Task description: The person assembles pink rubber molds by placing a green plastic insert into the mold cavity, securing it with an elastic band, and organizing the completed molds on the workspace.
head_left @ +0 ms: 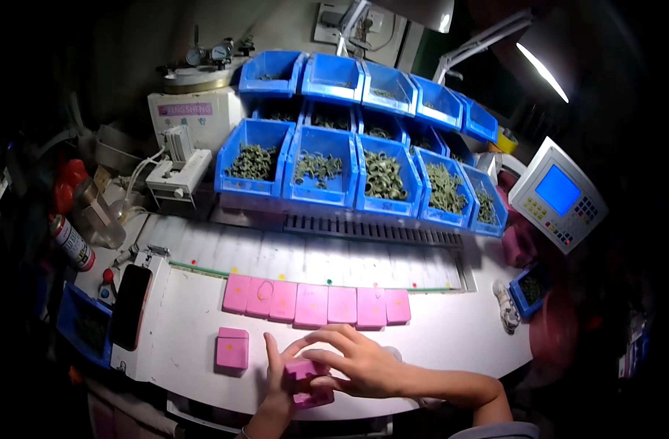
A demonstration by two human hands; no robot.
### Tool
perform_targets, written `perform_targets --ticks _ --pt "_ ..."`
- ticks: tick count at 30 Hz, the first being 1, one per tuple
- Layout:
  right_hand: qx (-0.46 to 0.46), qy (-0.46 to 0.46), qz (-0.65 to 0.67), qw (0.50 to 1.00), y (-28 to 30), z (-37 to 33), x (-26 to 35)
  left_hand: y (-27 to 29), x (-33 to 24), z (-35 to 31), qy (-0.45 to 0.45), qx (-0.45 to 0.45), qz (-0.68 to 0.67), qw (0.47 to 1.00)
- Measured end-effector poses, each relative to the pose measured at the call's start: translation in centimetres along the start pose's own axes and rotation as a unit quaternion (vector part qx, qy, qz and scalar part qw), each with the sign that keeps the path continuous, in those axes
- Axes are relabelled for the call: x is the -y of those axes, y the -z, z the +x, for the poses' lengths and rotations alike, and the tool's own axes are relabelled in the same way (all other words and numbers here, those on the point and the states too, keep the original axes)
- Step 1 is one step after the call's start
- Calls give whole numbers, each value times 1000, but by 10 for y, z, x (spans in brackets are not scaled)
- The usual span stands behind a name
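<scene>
A small pink rubber mould (pixel 317 399) is held low over the front of the white worktop, its two halves partly apart. My left hand (pixel 277 380) grips it from the left, thumb or finger stretched up beside it. From the right, my right hand (pixel 358 364) reaches across with curled fingers on the mould's upper part and inner side. Whatever lies between the halves is too small to make out. Just left of my hands, a single closed pink mould (pixel 232 353) lies flat. Beyond them runs a curved row of several pink moulds (pixel 312 305), side by side.
Blue bins (pixel 320 186) with small greenish pieces stand in tiers at the back. A phone (pixel 132 306) lies at left, near a spray can (pixel 72 243). A white control panel (pixel 557 194) stands at right, and a white machine with gauges (pixel 195 110) at back left.
</scene>
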State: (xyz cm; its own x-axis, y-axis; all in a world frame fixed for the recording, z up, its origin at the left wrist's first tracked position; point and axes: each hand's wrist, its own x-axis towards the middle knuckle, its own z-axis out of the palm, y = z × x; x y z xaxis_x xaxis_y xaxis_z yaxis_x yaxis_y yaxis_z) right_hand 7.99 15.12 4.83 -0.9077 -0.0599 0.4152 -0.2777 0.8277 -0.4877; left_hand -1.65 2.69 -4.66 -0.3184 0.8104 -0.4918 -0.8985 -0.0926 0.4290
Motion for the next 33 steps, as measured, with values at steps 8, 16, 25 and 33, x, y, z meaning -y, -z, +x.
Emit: perform_targets --ticks 8,16,25,33 --pt "-43 -367 585 722 4 -33 -23 -78 -3 -41 -87 203 274 936" --pt "-109 -268 237 927 -11 -93 -21 -62 30 -28 -12 195 192 962" --pt "-84 -280 -138 946 2 -129 17 -33 52 6 -8 101 194 976" --pt "-55 -195 -180 963 -2 -110 10 -38 54 13 -18 106 234 966"
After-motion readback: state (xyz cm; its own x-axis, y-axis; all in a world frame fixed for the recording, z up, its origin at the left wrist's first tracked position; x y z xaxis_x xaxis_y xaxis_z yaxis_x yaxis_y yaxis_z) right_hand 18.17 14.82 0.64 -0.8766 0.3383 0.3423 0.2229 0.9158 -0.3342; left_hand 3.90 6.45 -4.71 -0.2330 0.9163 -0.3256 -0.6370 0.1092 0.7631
